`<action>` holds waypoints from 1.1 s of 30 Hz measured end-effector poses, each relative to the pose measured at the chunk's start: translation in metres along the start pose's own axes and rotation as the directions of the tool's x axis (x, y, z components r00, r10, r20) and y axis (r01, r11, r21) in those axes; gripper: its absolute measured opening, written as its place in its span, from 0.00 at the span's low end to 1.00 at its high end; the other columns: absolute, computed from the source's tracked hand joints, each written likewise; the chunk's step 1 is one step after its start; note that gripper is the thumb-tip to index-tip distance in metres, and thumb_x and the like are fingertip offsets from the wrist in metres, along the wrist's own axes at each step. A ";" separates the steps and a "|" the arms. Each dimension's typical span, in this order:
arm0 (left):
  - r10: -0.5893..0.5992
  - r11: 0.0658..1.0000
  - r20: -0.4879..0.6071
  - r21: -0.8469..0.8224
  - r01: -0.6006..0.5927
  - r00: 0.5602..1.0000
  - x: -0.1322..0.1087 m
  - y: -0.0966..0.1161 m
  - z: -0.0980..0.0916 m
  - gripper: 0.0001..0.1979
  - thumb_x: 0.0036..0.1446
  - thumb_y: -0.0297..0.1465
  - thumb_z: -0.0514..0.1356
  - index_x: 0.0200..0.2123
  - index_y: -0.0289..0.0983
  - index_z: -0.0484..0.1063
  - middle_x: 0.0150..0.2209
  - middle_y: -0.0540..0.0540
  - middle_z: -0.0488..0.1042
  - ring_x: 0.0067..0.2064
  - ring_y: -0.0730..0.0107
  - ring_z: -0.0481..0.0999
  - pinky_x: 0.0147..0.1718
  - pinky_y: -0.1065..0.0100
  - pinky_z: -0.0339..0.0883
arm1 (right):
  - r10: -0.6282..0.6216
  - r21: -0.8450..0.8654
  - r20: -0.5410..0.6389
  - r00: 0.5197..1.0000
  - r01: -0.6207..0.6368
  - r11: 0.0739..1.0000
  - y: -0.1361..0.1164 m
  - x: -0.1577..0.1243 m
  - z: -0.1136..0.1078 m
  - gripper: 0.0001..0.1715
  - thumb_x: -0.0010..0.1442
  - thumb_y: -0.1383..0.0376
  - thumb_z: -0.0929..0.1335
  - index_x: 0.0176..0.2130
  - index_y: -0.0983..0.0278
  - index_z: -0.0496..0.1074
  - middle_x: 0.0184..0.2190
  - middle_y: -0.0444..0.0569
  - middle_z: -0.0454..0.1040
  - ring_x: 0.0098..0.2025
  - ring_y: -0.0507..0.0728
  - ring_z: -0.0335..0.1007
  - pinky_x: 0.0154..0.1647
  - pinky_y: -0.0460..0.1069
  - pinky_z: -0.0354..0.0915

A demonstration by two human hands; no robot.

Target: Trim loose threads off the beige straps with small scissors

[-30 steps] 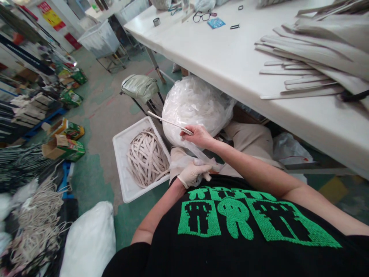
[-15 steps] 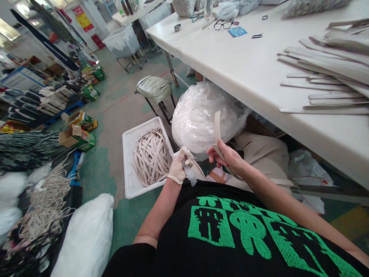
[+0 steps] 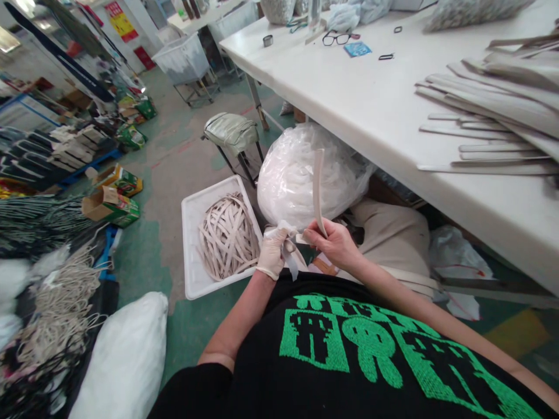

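My left hand (image 3: 273, 250), in a pale glove, is closed on a whitish cloth (image 3: 290, 263) that hangs below its fingers. Just right of it, my bare right hand (image 3: 331, 240) grips a beige strap (image 3: 318, 189), one end of which stands up in front of a clear plastic bag (image 3: 292, 180) of white material. The fingertips of my right hand are close to the cloth; whether they touch it I cannot tell. Left of my hands, a white bin (image 3: 192, 250) on the floor holds a tangled heap of beige straps (image 3: 229, 235).
A white table (image 3: 371, 99) spans the upper right, bearing stacked beige strips (image 3: 502, 110), glasses (image 3: 336, 38) and a blue packet (image 3: 357, 49). A stool (image 3: 231, 132) stands behind the bin. A white sack (image 3: 126, 355) and cord bundles (image 3: 65, 297) lie at left.
My right hand has moved left and closer to my left hand, its fingers now closed around the strap. The strap's upper end has risen and shifted left.
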State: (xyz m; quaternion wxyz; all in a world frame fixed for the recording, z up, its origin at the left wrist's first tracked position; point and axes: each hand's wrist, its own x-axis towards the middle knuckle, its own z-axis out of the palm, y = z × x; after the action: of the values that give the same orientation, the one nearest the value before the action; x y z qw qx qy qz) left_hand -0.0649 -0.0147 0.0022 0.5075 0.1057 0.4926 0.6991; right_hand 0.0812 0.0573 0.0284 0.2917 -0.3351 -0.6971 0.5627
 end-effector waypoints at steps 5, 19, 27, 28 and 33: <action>-0.019 1.000 0.002 0.024 0.019 1.000 0.000 -0.006 0.001 0.31 0.25 0.49 0.80 0.23 0.32 0.73 0.18 0.52 0.72 0.15 0.82 0.62 0.15 0.74 0.59 | -0.094 -0.283 -0.042 0.995 0.079 0.956 0.003 0.001 -0.001 0.18 0.60 0.51 0.65 0.27 0.60 0.65 0.20 0.43 0.69 0.24 0.53 0.62 0.28 0.48 0.56; 0.024 0.994 0.010 0.105 -0.025 1.000 0.002 -0.011 -0.006 0.27 0.31 0.48 0.78 0.23 0.33 0.74 0.19 0.51 0.73 0.15 0.81 0.63 0.16 0.73 0.61 | -0.123 -0.402 -0.072 0.990 0.084 0.912 0.009 0.004 -0.006 0.13 0.59 0.54 0.65 0.30 0.60 0.68 0.22 0.44 0.71 0.26 0.55 0.64 0.29 0.48 0.55; -0.052 0.996 -0.004 0.070 0.052 0.999 0.001 -0.010 -0.002 0.22 0.36 0.42 0.77 0.25 0.33 0.74 0.18 0.53 0.71 0.15 0.81 0.63 0.17 0.74 0.59 | -0.143 -0.493 -0.105 0.984 0.073 0.867 0.014 0.007 -0.008 0.12 0.60 0.55 0.66 0.32 0.60 0.71 0.23 0.45 0.73 0.26 0.56 0.65 0.30 0.49 0.54; -0.056 0.996 0.000 0.074 0.056 0.998 0.001 -0.009 -0.002 0.22 0.36 0.42 0.77 0.25 0.32 0.75 0.18 0.52 0.71 0.15 0.81 0.63 0.16 0.74 0.58 | -0.148 -0.508 -0.109 0.983 0.073 0.858 0.015 0.007 -0.008 0.11 0.60 0.55 0.66 0.32 0.60 0.71 0.23 0.46 0.73 0.26 0.56 0.65 0.30 0.49 0.53; -0.052 0.990 0.063 0.136 0.043 0.997 -0.002 -0.007 -0.001 0.25 0.35 0.46 0.77 0.30 0.32 0.80 0.19 0.51 0.73 0.14 0.83 0.58 0.16 0.74 0.57 | -0.155 -0.553 -0.107 0.982 0.071 0.830 0.014 0.006 -0.007 0.09 0.59 0.58 0.66 0.34 0.60 0.72 0.26 0.47 0.75 0.28 0.57 0.69 0.30 0.49 0.54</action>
State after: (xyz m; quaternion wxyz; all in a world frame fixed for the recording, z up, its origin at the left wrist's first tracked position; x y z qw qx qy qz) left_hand -0.0605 -0.0176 -0.0033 0.5319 0.1509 0.5238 0.6480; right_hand 0.0850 0.0681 0.0162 0.2672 -0.4031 -0.8237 0.2960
